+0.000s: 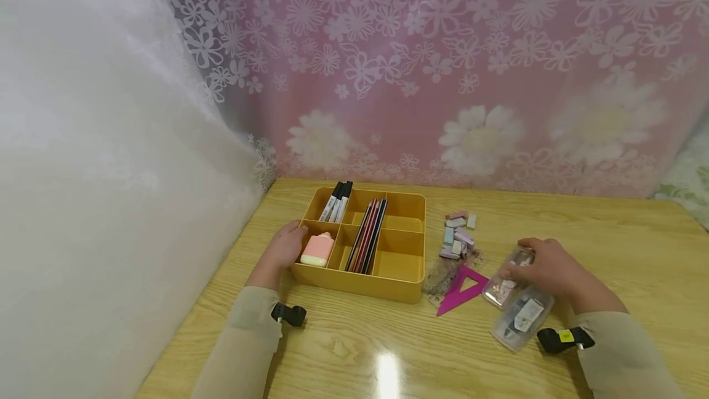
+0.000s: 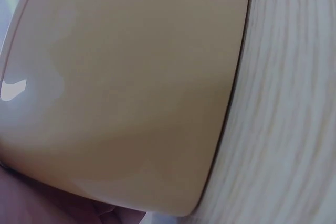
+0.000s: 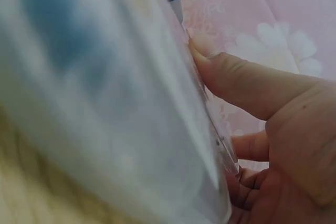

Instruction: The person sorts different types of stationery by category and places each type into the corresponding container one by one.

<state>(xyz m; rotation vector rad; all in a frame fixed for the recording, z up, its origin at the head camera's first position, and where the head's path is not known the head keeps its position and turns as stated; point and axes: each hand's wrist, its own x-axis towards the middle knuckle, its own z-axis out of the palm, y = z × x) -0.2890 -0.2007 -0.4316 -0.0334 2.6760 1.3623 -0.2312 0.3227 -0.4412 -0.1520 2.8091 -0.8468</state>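
My left hand (image 1: 286,244) grips the left rim of a yellow compartment organizer (image 1: 354,285). In the left wrist view, the organizer's smooth outer wall (image 2: 136,87) fills the frame, with part of that hand (image 2: 31,203) at its lower corner. On the right, my right hand (image 1: 556,270) holds a small clear plastic case (image 1: 495,293) between thumb and fingers, with pale bits inside. A second clear case (image 1: 511,332) with a white label lies just in front of it. The right wrist view shows the thumb (image 3: 236,77) pressed on the case's edge, with blurred clear plastic in front.
The organizer holds black-capped markers (image 1: 336,205), several pencils (image 1: 368,236) and a pink-and-cream bottle-shaped item (image 1: 318,249). Between it and the cases lie small pastel blocks (image 1: 456,236), a crumpled clear wrapper (image 1: 440,276) and a magenta set square (image 1: 456,294). A floral curtain (image 1: 388,79) hangs behind.
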